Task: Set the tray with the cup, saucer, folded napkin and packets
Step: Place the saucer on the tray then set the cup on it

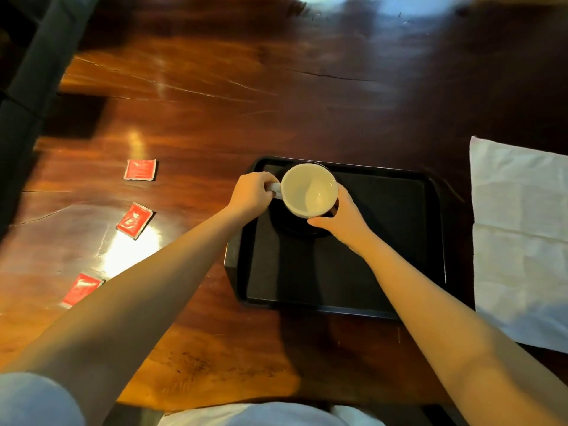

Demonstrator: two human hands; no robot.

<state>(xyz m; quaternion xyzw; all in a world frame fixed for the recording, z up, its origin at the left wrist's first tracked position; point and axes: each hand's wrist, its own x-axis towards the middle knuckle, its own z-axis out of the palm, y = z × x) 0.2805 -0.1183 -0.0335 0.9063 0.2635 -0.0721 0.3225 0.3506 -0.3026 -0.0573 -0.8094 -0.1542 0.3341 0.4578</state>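
Head view: our left hand [252,193] pinches the handle, right hand [341,215] cups the round cream ceramic cup [309,189] on the dark saucer [295,227], black plastic tray [384,250]; an off-centre release might tip it.

Red packets [140,169]: we see pale print on all 3, too blurred to read.
Elsewhere: we find no lettering.

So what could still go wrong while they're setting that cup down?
The white cup sits near the tray's far left corner on a dark saucer that is hard to see against the tray, so it could land off-centre. The left hand pinches only the handle; the right hand steadies it. A slip might tip it.
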